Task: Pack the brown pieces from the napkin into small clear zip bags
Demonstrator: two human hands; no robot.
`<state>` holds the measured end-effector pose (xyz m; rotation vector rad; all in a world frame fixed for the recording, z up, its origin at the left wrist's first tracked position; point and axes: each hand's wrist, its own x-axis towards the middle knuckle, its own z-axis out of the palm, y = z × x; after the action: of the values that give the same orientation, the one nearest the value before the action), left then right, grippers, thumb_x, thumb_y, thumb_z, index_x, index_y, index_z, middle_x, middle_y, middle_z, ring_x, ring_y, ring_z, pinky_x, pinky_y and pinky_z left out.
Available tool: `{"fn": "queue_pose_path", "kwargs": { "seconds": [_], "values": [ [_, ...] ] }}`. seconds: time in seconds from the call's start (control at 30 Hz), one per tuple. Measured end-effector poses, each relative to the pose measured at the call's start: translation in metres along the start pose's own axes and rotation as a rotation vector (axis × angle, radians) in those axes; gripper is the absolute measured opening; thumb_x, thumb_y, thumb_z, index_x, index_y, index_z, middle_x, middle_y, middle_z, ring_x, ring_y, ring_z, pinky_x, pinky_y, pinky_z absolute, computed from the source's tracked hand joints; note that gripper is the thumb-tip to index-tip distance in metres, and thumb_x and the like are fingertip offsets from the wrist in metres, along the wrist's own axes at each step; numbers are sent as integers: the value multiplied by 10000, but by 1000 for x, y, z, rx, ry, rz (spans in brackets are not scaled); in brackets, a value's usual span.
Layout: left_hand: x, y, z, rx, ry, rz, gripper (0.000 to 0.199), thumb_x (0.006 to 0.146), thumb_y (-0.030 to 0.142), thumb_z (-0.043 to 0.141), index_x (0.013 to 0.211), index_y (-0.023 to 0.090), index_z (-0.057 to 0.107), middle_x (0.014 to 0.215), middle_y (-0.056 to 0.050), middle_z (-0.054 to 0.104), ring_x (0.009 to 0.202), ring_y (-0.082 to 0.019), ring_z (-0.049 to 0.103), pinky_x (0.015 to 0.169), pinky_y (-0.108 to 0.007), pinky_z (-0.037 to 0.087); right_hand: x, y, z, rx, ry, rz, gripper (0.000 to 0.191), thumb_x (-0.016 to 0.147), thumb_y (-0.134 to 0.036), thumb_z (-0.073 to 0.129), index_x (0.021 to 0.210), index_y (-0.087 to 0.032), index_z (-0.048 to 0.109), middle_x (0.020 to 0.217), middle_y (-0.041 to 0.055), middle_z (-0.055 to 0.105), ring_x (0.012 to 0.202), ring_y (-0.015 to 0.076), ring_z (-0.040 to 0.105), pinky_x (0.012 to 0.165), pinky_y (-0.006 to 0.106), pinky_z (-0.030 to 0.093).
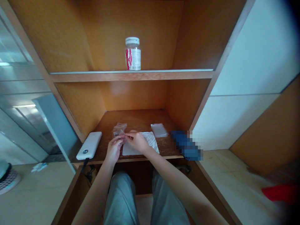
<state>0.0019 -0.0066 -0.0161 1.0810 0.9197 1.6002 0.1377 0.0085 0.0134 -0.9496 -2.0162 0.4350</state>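
A dark brown wooden surface (138,117) is set inside an open cabinet, with pale floor (56,190) seen around it. A small clear plastic piece (122,132), too tiny to make out properly, is pinched between the fingertips of the left hand (114,148) and right hand (137,141), just in front of some clear bags (120,127). A white sheet (129,150) is partly blocked by the right hand. A white power bank (89,145) is parked left, more bags (159,130) and a blurred-out blue thing (187,145) right; a bottle (133,54) is kept up top.
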Motion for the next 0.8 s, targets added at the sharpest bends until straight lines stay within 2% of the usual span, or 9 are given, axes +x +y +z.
{"fn": "queue_pose_path", "kwargs": {
  "seconds": [0.13,0.27,0.4,0.53,0.8],
  "values": [
    [-2,4,4,-12,32,18,115,600,255,685,647,178,614,714,-7,620,686,-133,582,696,-279,475,-2,-5,0,-189,-34,-33,214,816,-178,465,894,-182,665,761,46,606,689,130,540,639,227,390],
    [-3,6,7,-27,55,-12,178,566,265,719,657,148,619,682,-6,613,640,-112,566,644,-242,452,-3,-8,-2,-283,-90,-56,192,815,-176,468,820,-154,658,772,59,595,683,137,540,639,234,386],
    [-4,6,7,-38,54,-31,193,566,286,716,664,145,628,693,-22,630,640,-123,575,603,-237,442,-3,-10,-5,-220,-107,-100,182,820,-222,476,835,-164,648,794,52,592,711,134,540,648,228,386],
    [-3,6,6,-54,33,-36,183,587,287,704,694,152,642,736,-33,644,684,-132,592,632,-246,454,-2,-6,-7,-113,-110,-102,174,809,-228,497,848,-166,655,754,40,597,687,123,533,633,220,377],
    [-1,1,1,-92,-11,-26,130,629,263,667,709,168,627,753,-26,630,693,-132,590,666,-267,481,9,-10,-16,-28,-180,-48,227,815,-185,467,722,-151,671,650,20,622,573,91,507,551,194,326]
  ]
}}
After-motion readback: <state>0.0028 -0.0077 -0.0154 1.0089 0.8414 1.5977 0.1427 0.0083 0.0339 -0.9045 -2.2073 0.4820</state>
